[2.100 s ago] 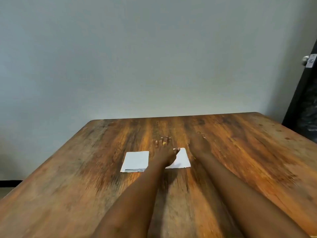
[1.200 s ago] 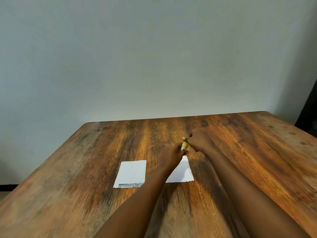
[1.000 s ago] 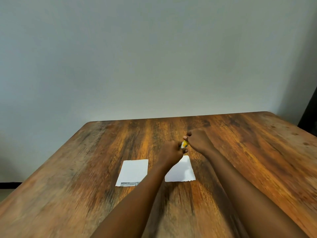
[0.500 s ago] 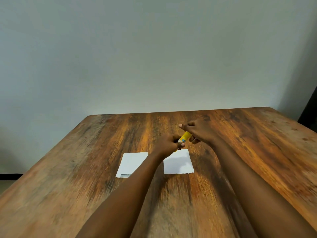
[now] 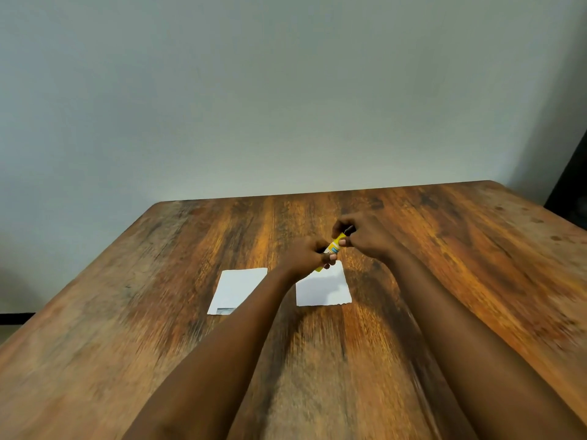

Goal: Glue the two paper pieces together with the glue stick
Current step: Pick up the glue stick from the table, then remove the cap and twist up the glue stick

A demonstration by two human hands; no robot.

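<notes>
Two white paper pieces lie flat on the wooden table (image 5: 476,265): the left paper (image 5: 236,289) with a small grey print at its near edge, and the right paper (image 5: 322,289) with a ragged near edge. Above the right paper's far edge I hold a small yellow glue stick (image 5: 332,248) between both hands. My left hand (image 5: 306,257) grips its lower end. My right hand (image 5: 362,235) pinches its upper end, where a dark cap shows between the fingers. Whether the cap is on or off, I cannot tell.
A plain grey wall stands behind the table's far edge. A dark door (image 5: 571,182) is at the far right. The table's left edge slants off toward the near left corner.
Both hands left the papers, took up the glue stick and raised it slightly over the right paper. My right-hand fingers have since closed tighter on its upper end.
</notes>
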